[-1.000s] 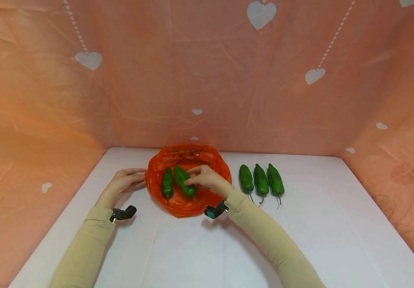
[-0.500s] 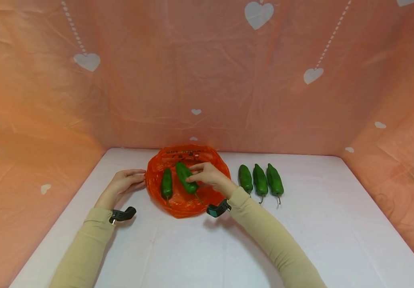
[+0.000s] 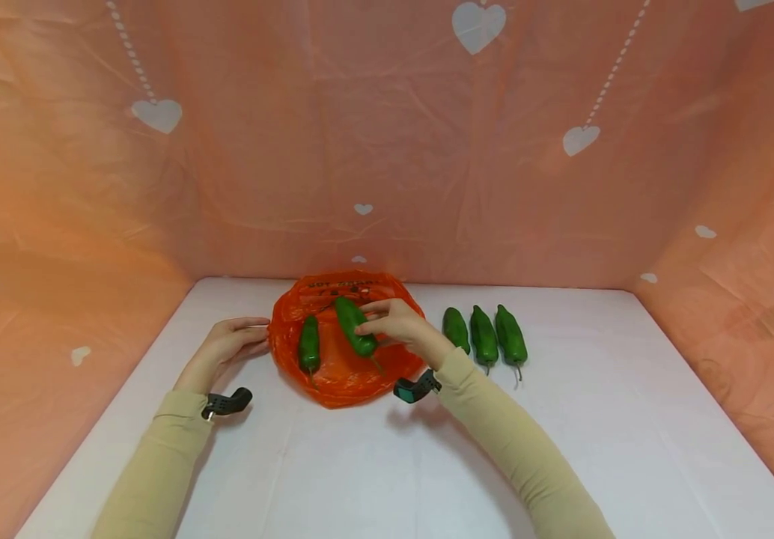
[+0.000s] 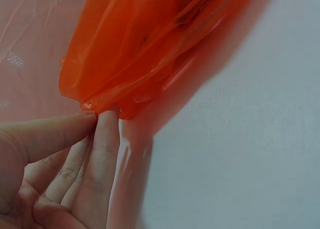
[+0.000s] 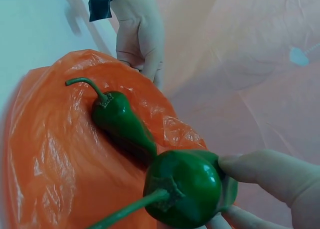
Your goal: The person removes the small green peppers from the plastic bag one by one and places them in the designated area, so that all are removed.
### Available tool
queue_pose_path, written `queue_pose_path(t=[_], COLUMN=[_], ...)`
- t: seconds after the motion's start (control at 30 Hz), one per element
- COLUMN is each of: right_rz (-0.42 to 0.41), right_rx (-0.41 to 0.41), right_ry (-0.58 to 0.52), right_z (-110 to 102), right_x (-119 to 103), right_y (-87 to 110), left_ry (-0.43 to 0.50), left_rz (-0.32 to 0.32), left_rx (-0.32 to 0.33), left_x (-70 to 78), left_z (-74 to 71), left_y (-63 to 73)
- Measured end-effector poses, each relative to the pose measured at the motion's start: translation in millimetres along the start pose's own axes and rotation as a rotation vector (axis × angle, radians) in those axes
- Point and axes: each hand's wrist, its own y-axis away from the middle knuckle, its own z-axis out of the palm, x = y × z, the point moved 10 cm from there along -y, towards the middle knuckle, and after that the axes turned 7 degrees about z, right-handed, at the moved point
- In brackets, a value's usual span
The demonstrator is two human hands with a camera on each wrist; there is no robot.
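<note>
My left hand (image 3: 227, 346) pinches the left edge of an orange-red plastic bag (image 3: 387, 370) between thumb and fingertips, as the left wrist view shows close up. The bag lies spread in a rounded shape, with dark print near its back. In my right hand (image 3: 400, 327) is a green pepper (image 3: 355, 327), gripped by its side over the bag, its stem toward me. The right wrist view has the thumb (image 5: 270, 171) against this pepper, with the other fingers partly hidden beneath. Left of it, a second green pepper (image 3: 309, 344) lies on the bag.
Right of the bag, three more green peppers (image 3: 484, 337) lie side by side on the white table (image 3: 346, 471). My right forearm passes close in front of them. A peach cloth (image 3: 387, 150) with white hearts encloses the back and sides.
My right hand has drawn the gripped pepper a little up and to the right, away from the pepper on the bag. My left hand stays at the bag's edge.
</note>
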Motion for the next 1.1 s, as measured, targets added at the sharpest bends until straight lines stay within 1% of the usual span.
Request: queue_pose_path(t=[0.13, 0.43, 0.6, 0.77, 1.0, 1.1], right_rz=[-0.003, 0.006, 0.017, 0.019, 0.009, -0.001], right_rx=[0.005, 0.013, 0.025, 0.033, 0.046, 0.045], right_ry=[-0.014, -0.066, -0.083, -0.099, -0.132, -0.138], right_z=[-4.7, -15.2, -23.4, -35.8, -56.6, -66.4], right_x=[0.9, 4.5, 9.7, 13.7, 16.4, 17.5], right_y=[2.1, 7.8, 10.0, 14.8, 24.3, 28.1], left_ry=[-0.005, 0.028, -0.016, -0.054, -0.01, -0.015], left_rz=[-0.009, 0.0, 0.011, 0.008, -0.004, -0.003], left_rx=[0.0, -0.001, 0.002, 0.009, 0.001, -0.002], left_x=[-1.0, 0.5, 0.4, -0.5, 1.1, 2.2], left_z=[-1.2, 0.2, -1.4, -2.7, 0.1, 1.3], left_y=[-0.5, 0.2, 0.8, 0.8, -0.1, 0.1])
